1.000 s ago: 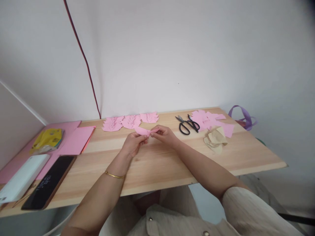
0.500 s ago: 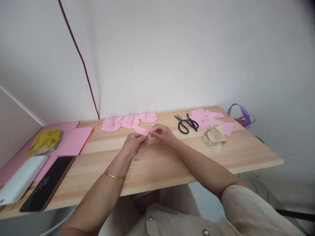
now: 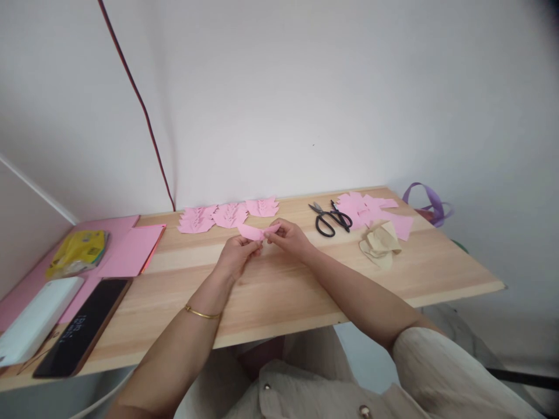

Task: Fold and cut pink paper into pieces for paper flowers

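Observation:
A small piece of pink paper is held up over the middle of the wooden table. My left hand pinches its lower edge with thumb and fingers. On the other side, my right hand grips the paper's right end, close to the left fingertips. The paper looks folded or bent where the hands meet; the fingers partly hide it. Just behind lie several cut and folded pink paper pieces in a row along the wall.
Black-handled scissors and a black pen lie to the right, near pink paper scraps and crumpled tan paper. At left are pink sheets, a yellow packet, a white box and a phone.
The view has shifted very slightly. Both hands keep nearly the same hold on the pink paper.

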`<action>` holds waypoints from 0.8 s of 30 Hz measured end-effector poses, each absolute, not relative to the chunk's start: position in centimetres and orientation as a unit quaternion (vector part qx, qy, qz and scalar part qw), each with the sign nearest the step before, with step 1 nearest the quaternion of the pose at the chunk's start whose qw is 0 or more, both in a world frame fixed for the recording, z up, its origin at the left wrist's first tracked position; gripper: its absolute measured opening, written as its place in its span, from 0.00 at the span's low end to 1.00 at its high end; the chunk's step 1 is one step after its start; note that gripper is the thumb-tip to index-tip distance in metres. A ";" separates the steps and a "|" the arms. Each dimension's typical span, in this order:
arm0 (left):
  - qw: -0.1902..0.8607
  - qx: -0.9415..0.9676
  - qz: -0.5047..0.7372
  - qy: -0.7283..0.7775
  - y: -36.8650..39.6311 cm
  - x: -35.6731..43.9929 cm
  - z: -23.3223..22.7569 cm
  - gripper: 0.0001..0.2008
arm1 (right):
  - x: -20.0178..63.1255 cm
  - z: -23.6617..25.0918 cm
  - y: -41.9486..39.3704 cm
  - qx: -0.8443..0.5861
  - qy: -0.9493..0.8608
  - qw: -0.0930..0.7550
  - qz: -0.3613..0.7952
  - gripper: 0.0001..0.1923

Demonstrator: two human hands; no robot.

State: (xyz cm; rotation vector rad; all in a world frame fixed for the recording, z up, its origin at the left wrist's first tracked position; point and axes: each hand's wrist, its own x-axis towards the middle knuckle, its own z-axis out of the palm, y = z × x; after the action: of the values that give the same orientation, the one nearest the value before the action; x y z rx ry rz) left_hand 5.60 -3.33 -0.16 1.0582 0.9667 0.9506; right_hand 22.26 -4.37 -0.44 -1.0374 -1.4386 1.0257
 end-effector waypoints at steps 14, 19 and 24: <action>0.607 0.510 0.410 0.451 -3.2 5.4 -0.3 0.08 | 22.6 -0.8 -4.1 -0.429 -0.595 0.510 0.450 0.12; 0.582 0.538 0.421 0.441 -3.1 5.3 -0.6 0.08 | 22.7 -0.4 -4.2 -0.453 -0.587 0.487 0.461 0.13; 0.577 0.542 0.425 0.439 -3.2 5.3 -0.2 0.08 | 22.8 -0.2 -4.3 -0.487 -0.581 0.470 0.451 0.13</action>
State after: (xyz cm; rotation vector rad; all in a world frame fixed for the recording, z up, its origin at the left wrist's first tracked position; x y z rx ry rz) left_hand 5.27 -3.20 -0.24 1.2696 1.0277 0.9939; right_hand 22.77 -4.32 -0.25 -1.1944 -1.4245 1.1046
